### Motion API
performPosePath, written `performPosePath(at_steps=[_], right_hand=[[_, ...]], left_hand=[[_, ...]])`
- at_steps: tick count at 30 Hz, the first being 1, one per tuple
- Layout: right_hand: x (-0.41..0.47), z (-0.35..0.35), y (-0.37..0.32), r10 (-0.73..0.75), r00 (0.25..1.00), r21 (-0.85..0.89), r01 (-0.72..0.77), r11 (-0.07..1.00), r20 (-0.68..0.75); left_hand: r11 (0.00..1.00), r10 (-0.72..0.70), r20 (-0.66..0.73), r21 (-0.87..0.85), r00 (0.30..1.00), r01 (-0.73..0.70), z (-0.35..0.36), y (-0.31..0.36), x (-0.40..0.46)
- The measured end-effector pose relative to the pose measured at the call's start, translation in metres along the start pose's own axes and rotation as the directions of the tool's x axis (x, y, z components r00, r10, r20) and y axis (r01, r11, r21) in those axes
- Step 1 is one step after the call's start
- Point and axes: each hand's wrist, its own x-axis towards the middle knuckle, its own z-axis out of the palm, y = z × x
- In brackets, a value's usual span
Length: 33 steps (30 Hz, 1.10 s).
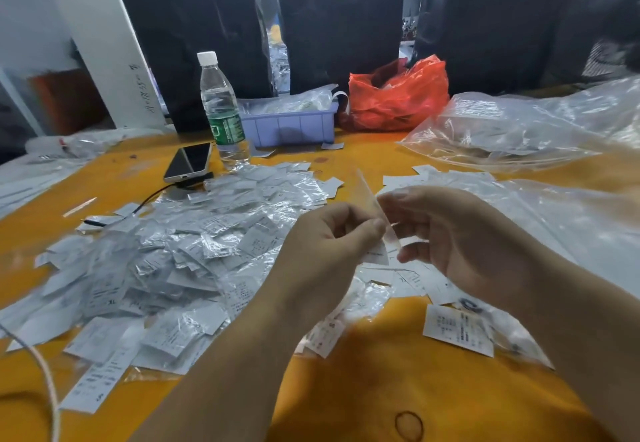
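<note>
Above the middle of the orange table (363,372), my left hand (325,244) and my right hand (446,234) meet. Both pinch one small clear plastic sleeve (372,199) that stands nearly edge-on between them. A white printed tag (375,254) shows at its lower end, below my left thumb. A large heap of bagged white tags (166,254) spreads across the table to the left of my hands. More loose tags (457,332) lie under and beside my right forearm.
A water bottle (221,109), a phone (188,163) with a black cable, a lilac plastic tray (291,126) and a red plastic bag (398,95) stand at the back. Big clear plastic bags (512,130) fill the right side. Dark bundles rise behind. A white cord (48,382) crosses the left front.
</note>
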Motion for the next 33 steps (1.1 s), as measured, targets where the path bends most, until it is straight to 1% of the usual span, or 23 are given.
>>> performPosePath(at_steps=[2,5,10,15,17,22,24,28,33], right_hand=[[-0.0021,-0.0004,-0.0009,0.065,0.996,-0.027,-0.063,0.998,0.064],[-0.0025,-0.0005,-0.0014,0.103,0.992,-0.005,-0.103,0.995,0.071],[-0.0022,-0.0025,-0.0045,0.032,0.998,0.097,-0.037,0.995,0.049],[-0.0029,-0.0052,-0.0052,0.01,0.998,0.15,-0.019,0.988,0.06],[-0.0028,-0.0063,-0.0056,0.011,0.998,0.139,-0.019,0.99,0.06],[-0.0038,-0.006,-0.0055,0.011,0.991,0.007,-0.012,1.0,0.132],[-0.0038,-0.0051,-0.0055,-0.001,0.994,-0.009,0.002,1.0,0.111],[-0.0037,-0.0045,-0.0057,-0.009,1.0,-0.009,0.009,1.0,0.015],[-0.0037,-0.0042,-0.0062,-0.012,0.997,0.042,0.015,0.999,-0.072]], left_hand=[[1.0,0.011,0.039,0.012,0.999,-0.012,-0.0006,0.0007,-0.0004],[1.0,-0.005,0.087,0.025,0.996,0.003,-0.0011,0.0011,-0.0007],[0.999,-0.038,0.097,0.04,0.995,0.035,-0.0003,0.0013,-0.0013],[0.998,-0.048,0.099,-0.026,0.994,0.05,-0.0027,0.0034,-0.0017],[0.998,-0.044,0.099,-0.044,0.994,0.049,-0.0037,0.0033,-0.0018],[0.996,-0.053,0.099,-0.064,0.994,0.059,-0.0046,0.0026,-0.0006],[0.996,-0.052,0.103,-0.065,0.993,0.058,-0.0053,0.0025,-0.0007],[0.996,-0.05,0.096,-0.066,0.994,0.057,-0.0058,0.0033,-0.001],[0.995,-0.059,0.019,-0.079,0.998,0.06,-0.0062,0.0025,0.001]])
